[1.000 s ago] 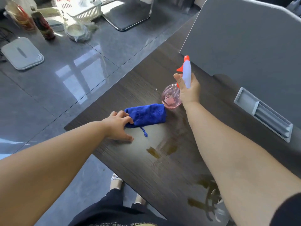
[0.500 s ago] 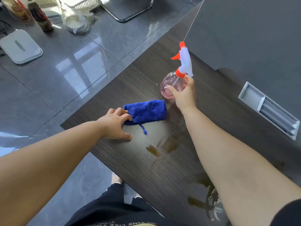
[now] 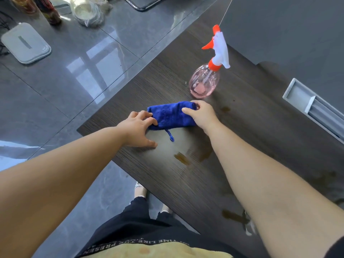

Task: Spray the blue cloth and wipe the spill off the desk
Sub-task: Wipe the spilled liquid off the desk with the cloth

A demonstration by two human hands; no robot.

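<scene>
On the counter (image 3: 251, 131) lies the folded blue cloth (image 3: 171, 116): the left hand (image 3: 138, 127) grips one end and the right hand (image 3: 202, 114) pinches the other. The spray bottle (image 3: 204, 81) stands just beyond it, with the brown spill (image 3: 183, 158) nearer.

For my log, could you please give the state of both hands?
Left hand: fingers curled on the blue cloth's end.
Right hand: grips its other end.

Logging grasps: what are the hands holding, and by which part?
Both hold the blue cloth: the right hand grips its right end, the left hand curls over its left end.
</scene>
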